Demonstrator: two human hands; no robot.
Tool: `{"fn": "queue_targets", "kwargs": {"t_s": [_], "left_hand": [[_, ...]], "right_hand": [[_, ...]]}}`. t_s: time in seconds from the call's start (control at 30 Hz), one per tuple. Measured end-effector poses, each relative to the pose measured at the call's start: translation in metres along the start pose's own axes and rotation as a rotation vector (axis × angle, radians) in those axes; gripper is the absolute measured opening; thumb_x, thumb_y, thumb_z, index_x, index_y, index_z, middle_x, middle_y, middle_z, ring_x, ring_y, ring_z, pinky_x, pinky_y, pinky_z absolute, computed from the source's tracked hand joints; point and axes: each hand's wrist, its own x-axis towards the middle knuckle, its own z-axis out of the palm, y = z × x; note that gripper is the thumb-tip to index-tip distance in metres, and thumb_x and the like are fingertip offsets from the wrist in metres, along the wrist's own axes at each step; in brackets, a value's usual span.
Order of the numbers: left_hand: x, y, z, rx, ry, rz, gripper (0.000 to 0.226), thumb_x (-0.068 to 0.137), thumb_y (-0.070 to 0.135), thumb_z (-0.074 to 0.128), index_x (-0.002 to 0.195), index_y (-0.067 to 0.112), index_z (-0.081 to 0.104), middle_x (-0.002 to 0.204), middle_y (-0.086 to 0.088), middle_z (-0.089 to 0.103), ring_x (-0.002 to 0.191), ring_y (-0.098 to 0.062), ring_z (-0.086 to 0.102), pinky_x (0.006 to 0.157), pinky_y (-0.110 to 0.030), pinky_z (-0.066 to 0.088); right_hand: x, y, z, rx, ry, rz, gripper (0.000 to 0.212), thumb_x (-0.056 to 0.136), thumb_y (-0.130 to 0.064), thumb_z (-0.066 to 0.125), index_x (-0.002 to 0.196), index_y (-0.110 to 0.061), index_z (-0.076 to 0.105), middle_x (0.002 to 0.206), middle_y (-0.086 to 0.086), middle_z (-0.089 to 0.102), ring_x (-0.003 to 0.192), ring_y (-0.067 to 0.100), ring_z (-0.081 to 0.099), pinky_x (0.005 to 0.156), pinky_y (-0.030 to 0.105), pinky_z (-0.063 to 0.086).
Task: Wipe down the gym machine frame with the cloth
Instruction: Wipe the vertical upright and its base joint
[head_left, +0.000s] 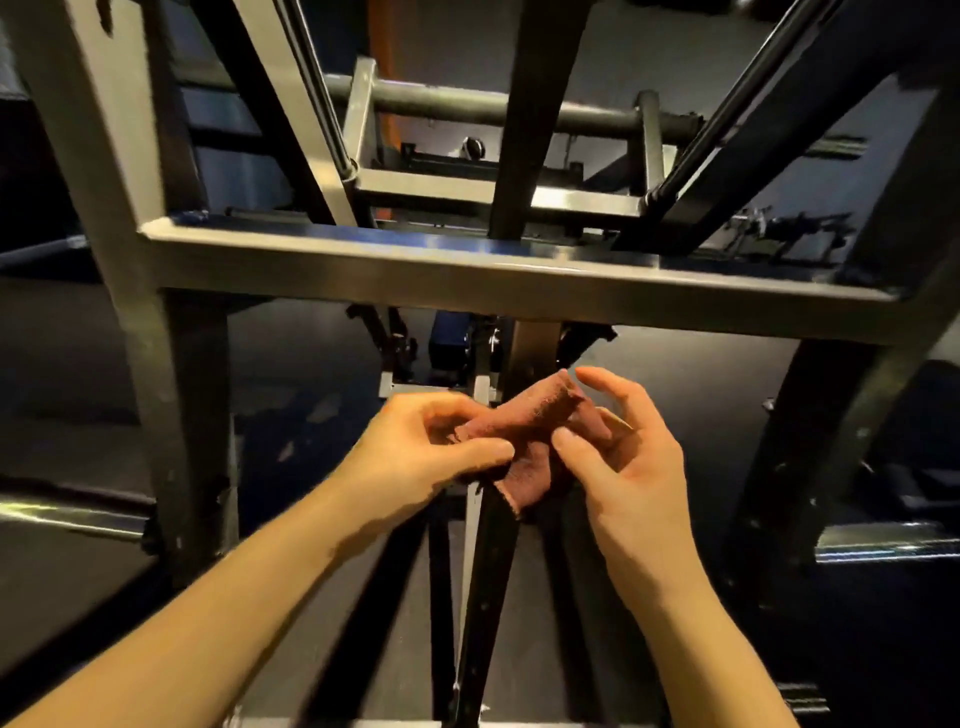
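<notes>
A small reddish-brown cloth (524, 436) is bunched between both hands, below the wide grey crossbar of the gym machine frame (467, 270). My left hand (415, 457) pinches the cloth's left part with thumb and curled fingers. My right hand (628, 467) holds the right part, its thumb pressing on the cloth and its index finger raised above it. The cloth hangs in the air in front of a narrow dark upright bar (488, 571) and does not touch the crossbar.
Thick frame posts stand at the left (156, 364) and right (831, 441). Slanted bars and a round black tube (467, 106) lie beyond the crossbar. A chrome bar (67, 514) juts in at the left, another (883, 543) at the right. Dark floor lies below.
</notes>
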Motion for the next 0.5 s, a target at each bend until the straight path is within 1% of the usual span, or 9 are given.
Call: {"fn": "queue_targets", "kwargs": {"t_s": [0.07, 0.1, 0.17, 0.2, 0.27, 0.33, 0.4, 0.43, 0.5], "left_hand": [[0.007, -0.011, 0.004, 0.084, 0.155, 0.096, 0.026, 0.083, 0.024, 0.082, 0.107, 0.019, 0.073, 0.097, 0.004, 0.077, 0.091, -0.007, 0.074, 0.076, -0.018, 0.059], [0.010, -0.015, 0.007, 0.098, 0.196, 0.146, 0.026, 0.083, 0.023, 0.083, 0.106, 0.018, 0.073, 0.094, 0.004, 0.077, 0.089, -0.006, 0.074, 0.073, -0.017, 0.058], [0.015, -0.025, 0.016, 0.116, 0.209, 0.268, 0.019, 0.084, 0.020, 0.082, 0.101, 0.018, 0.074, 0.090, 0.004, 0.077, 0.085, -0.008, 0.075, 0.071, -0.017, 0.057], [0.018, -0.030, 0.019, 0.133, 0.212, 0.339, 0.014, 0.086, 0.018, 0.080, 0.099, 0.017, 0.075, 0.088, 0.004, 0.076, 0.085, -0.009, 0.075, 0.071, -0.018, 0.057], [0.023, -0.041, 0.024, 0.138, 0.245, 0.466, 0.011, 0.089, 0.013, 0.077, 0.099, 0.015, 0.077, 0.087, 0.003, 0.076, 0.085, -0.010, 0.074, 0.071, -0.019, 0.056], [0.027, -0.050, 0.027, 0.100, 0.321, 0.558, 0.014, 0.088, 0.009, 0.077, 0.103, 0.010, 0.076, 0.087, 0.001, 0.077, 0.084, -0.009, 0.074, 0.070, -0.018, 0.055], [0.027, -0.057, 0.030, 0.079, 0.408, 0.621, 0.016, 0.087, 0.008, 0.078, 0.102, 0.008, 0.074, 0.086, -0.001, 0.076, 0.081, -0.007, 0.074, 0.068, -0.016, 0.055], [0.026, -0.059, 0.033, 0.074, 0.441, 0.647, 0.016, 0.086, 0.008, 0.079, 0.102, 0.008, 0.073, 0.087, -0.001, 0.076, 0.081, -0.008, 0.074, 0.068, -0.017, 0.056], [0.024, -0.057, 0.037, 0.080, 0.499, 0.694, 0.017, 0.087, 0.012, 0.079, 0.103, 0.010, 0.073, 0.090, -0.001, 0.075, 0.085, -0.008, 0.073, 0.070, -0.018, 0.058]], "right_hand": [[0.002, 0.009, 0.004, -0.171, 0.004, -0.102, 0.042, 0.095, -0.003, 0.066, 0.129, -0.026, 0.057, 0.105, -0.021, 0.067, 0.107, 0.000, 0.065, 0.087, 0.018, 0.058], [0.003, 0.015, 0.006, -0.224, 0.022, -0.143, 0.044, 0.093, -0.009, 0.071, 0.129, -0.028, 0.056, 0.106, -0.022, 0.065, 0.108, -0.003, 0.063, 0.089, 0.017, 0.056], [0.004, 0.026, 0.007, -0.238, 0.078, -0.209, 0.047, 0.087, -0.021, 0.079, 0.127, -0.029, 0.056, 0.106, -0.022, 0.064, 0.105, -0.005, 0.062, 0.086, 0.011, 0.053], [0.006, 0.031, 0.006, -0.236, 0.104, -0.241, 0.046, 0.086, -0.024, 0.080, 0.126, -0.028, 0.057, 0.105, -0.020, 0.065, 0.103, -0.005, 0.062, 0.083, 0.010, 0.052], [0.011, 0.041, 0.002, -0.251, 0.109, -0.315, 0.035, 0.088, -0.023, 0.079, 0.119, -0.023, 0.062, 0.101, -0.014, 0.066, 0.096, -0.005, 0.063, 0.074, 0.007, 0.050], [0.014, 0.054, -0.002, -0.268, 0.090, -0.407, 0.021, 0.089, -0.018, 0.078, 0.106, -0.021, 0.066, 0.092, -0.011, 0.068, 0.089, -0.002, 0.065, 0.070, 0.009, 0.051], [0.016, 0.065, -0.003, -0.270, 0.099, -0.488, 0.017, 0.090, -0.018, 0.077, 0.101, -0.021, 0.066, 0.088, -0.009, 0.067, 0.088, 0.004, 0.066, 0.071, 0.016, 0.055], [0.017, 0.069, -0.003, -0.277, 0.110, -0.529, 0.016, 0.090, -0.018, 0.076, 0.101, -0.021, 0.065, 0.088, -0.009, 0.067, 0.087, 0.005, 0.065, 0.072, 0.017, 0.056], [0.022, 0.069, -0.001, -0.300, 0.144, -0.605, 0.016, 0.091, -0.019, 0.075, 0.102, -0.019, 0.063, 0.089, -0.010, 0.065, 0.086, 0.004, 0.063, 0.071, 0.015, 0.054]]}}
